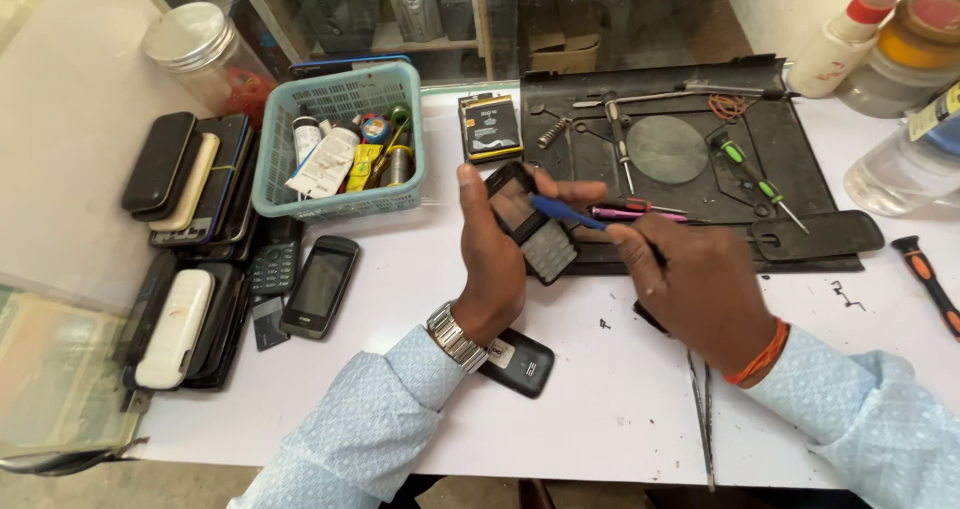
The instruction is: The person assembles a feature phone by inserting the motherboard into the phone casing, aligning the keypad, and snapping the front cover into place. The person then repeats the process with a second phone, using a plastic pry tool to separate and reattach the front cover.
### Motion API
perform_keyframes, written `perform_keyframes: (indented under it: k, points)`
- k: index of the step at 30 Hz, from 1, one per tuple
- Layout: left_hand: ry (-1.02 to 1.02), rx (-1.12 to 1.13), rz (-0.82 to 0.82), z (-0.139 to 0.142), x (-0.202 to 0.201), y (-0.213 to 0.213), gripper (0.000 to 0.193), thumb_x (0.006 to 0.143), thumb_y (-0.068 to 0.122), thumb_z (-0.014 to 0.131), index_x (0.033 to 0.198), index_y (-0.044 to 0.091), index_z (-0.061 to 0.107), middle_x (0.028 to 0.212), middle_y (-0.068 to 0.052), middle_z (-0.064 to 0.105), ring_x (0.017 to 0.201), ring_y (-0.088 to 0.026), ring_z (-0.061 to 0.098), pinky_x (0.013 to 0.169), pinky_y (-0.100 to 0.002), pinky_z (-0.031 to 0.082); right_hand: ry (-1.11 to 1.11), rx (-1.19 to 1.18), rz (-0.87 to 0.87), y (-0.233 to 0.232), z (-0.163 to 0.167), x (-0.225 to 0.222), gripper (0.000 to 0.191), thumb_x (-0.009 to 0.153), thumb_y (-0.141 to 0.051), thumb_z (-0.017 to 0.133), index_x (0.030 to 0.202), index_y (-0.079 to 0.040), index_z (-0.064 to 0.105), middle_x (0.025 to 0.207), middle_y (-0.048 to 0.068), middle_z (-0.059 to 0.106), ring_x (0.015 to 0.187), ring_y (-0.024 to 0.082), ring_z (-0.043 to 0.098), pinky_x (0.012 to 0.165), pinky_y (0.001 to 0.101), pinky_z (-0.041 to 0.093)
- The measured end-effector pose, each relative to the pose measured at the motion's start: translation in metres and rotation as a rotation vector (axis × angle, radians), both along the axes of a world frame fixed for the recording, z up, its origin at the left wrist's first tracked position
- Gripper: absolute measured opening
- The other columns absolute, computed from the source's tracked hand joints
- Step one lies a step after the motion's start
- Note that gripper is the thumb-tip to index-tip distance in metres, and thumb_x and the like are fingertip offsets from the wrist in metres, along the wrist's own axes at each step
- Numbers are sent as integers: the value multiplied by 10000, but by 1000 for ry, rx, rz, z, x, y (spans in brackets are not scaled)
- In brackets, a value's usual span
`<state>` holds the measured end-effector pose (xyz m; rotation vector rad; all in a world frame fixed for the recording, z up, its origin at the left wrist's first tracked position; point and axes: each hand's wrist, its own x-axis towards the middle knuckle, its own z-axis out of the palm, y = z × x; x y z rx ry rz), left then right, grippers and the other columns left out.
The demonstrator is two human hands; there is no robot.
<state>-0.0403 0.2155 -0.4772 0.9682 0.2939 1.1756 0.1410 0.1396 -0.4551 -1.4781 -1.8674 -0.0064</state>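
My left hand (490, 254) grips a small black keypad phone (530, 224), tilted, above the white table. My right hand (695, 289) holds a thin blue pry tool (565, 211) whose tip rests on the phone's upper face. A pink-handled screwdriver (630, 211) lies just behind the tool on the black work mat (800, 159). A black phone back cover (520, 361) lies on the table under my left wrist, which wears a metal watch.
A teal basket (270, 184) of tubes and bottles stands at the left, with stacked phones (190, 184) beside it. A battery (490, 127), screwdrivers (755, 177), bottles (835, 44), tweezers (703, 409) and an orange-handled screwdriver (930, 279) lie around.
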Motion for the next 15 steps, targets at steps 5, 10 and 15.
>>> perform_keyframes:
  k: [5, 10, 15]
  points:
    - [34, 47, -14, -1, 5, -2, 768, 1067, 665, 41, 1002, 82, 536, 1153, -301, 718, 1158, -355, 717, 1038, -455, 607, -88, -3, 91, 3, -15, 5, 165, 979, -229, 672, 887, -97, 709, 590, 126, 610, 430, 294, 567, 437, 425, 440]
    - [10, 32, -75, -6, 11, -7, 795, 1076, 669, 50, 1065, 48, 547, 1197, -294, 709, 1181, -349, 686, 1087, -441, 550, -72, 166, 177, 3, -27, 4, 130, 995, -195, 615, 1001, -106, 709, 722, 116, 661, 509, 282, 601, 468, 402, 460]
    - [22, 6, -116, -10, 10, -6, 800, 1052, 653, 43, 1120, 42, 555, 1221, -276, 699, 1169, -361, 682, 1075, -471, 543, 33, 89, 11, 6, -12, -1, 235, 1049, -249, 645, 890, -80, 682, 669, 136, 642, 493, 298, 606, 450, 412, 456]
